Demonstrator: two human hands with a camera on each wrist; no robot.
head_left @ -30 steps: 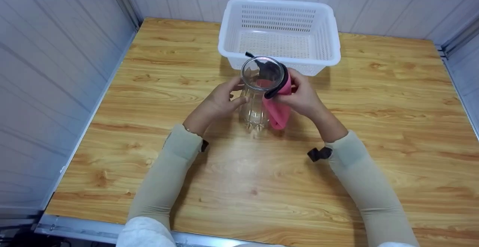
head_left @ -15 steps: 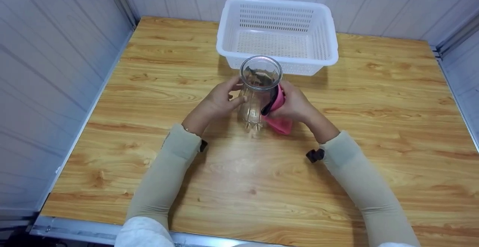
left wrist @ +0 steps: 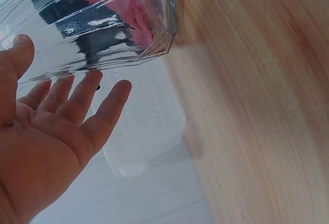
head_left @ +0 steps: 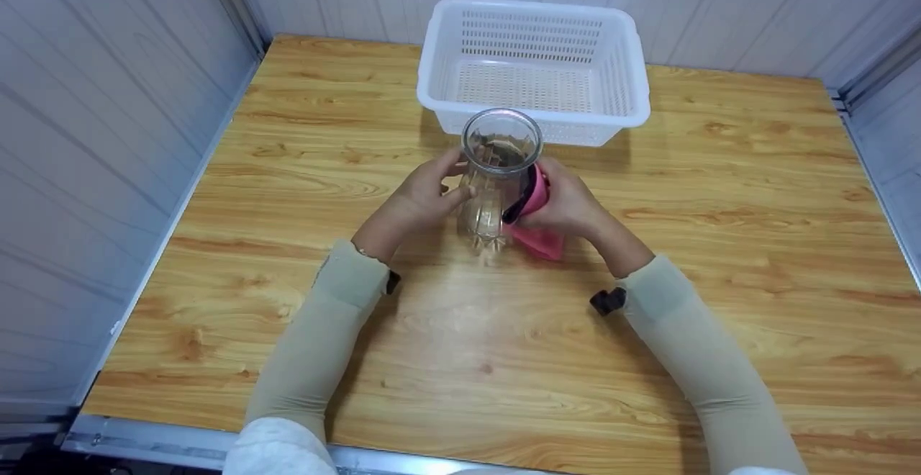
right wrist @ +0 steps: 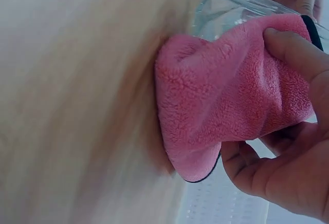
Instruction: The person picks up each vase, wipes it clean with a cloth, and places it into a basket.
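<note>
A clear ribbed glass vase (head_left: pixel 496 201) stands upright on the table, its round mouth facing up. At its left side is my left hand (head_left: pixel 424 191), the fingers fairly straight and spread. In the left wrist view its fingertips (left wrist: pixel 123 85) lie right at the glass and the thumb overlaps it. My right hand (head_left: pixel 568 198) grips a pink fleecy cloth (right wrist: pixel 221 90) with dark edging and holds it against the vase's right side. The cloth's lower end hangs down to the table. Through the glass the cloth's dark side shows.
Behind the vase a white plastic basket (head_left: pixel 536 119) with slotted walls stands near the back wall. The wood-grain table (head_left: pixel 460 360) is bounded by pale panels (head_left: pixel 129 137) at left, back and right.
My right hand has moved down the vase's side with the cloth, and the dark cloth edge near the rim has dropped lower. My left hand has stayed in place.
</note>
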